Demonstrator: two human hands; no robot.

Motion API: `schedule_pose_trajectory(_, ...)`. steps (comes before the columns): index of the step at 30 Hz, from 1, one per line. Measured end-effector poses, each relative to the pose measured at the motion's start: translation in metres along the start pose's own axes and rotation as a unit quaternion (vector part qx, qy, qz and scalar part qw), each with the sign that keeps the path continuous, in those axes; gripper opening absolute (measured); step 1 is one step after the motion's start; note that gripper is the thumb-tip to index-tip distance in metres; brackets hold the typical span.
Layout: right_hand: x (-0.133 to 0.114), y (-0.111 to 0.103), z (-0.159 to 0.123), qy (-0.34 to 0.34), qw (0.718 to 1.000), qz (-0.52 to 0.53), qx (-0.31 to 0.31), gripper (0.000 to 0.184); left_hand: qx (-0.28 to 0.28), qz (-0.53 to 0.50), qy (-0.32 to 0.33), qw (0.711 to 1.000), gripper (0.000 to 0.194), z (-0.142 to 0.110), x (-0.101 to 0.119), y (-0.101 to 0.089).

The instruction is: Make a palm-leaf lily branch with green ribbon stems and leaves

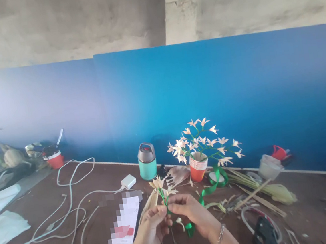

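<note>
My left hand (153,228) pinches the green-wrapped stem of a small artificial flower sprig (159,184) with pale cream petals. Close against it, my right hand (187,211) has thumb and fingers closed at the same stem; whether a ribbon end lies between them I cannot make out. Thin wires hang below the hands. Green ribbon (208,190) runs from a roll (217,177) down beside my right hand, and a curl of it lies under the wrist. Behind stands a red and white paper cup (199,169) holding finished-looking flower branches (204,142).
A phone (125,224) with a charging cable lies left of my hands, near a white charger (128,181). A teal flask (147,162) stands behind. Dried husk strips (250,184), a white tub (269,167) and a black tool (265,235) are at right. White cables (70,195) sprawl leftward.
</note>
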State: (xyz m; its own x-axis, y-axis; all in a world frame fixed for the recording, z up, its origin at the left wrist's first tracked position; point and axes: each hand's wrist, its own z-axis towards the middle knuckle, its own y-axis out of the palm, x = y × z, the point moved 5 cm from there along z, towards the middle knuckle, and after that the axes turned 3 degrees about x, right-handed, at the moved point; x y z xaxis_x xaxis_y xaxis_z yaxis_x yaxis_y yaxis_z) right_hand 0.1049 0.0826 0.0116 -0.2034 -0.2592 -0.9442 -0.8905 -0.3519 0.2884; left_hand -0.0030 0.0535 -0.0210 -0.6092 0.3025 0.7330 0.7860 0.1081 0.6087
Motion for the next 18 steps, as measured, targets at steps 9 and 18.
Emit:
schedule_pose_trajectory(9,0.006,-0.002,0.005,-0.032,0.999,0.001,0.006,0.023,0.023,0.018,-0.018,0.999,0.023,0.001,-0.003,-0.003)
schedule_pose_trajectory(18,0.007,-0.009,0.011,-0.094,0.988,-0.096,0.078,0.018,0.038,0.112,0.054,0.992,0.024,-0.006,0.012,0.004)
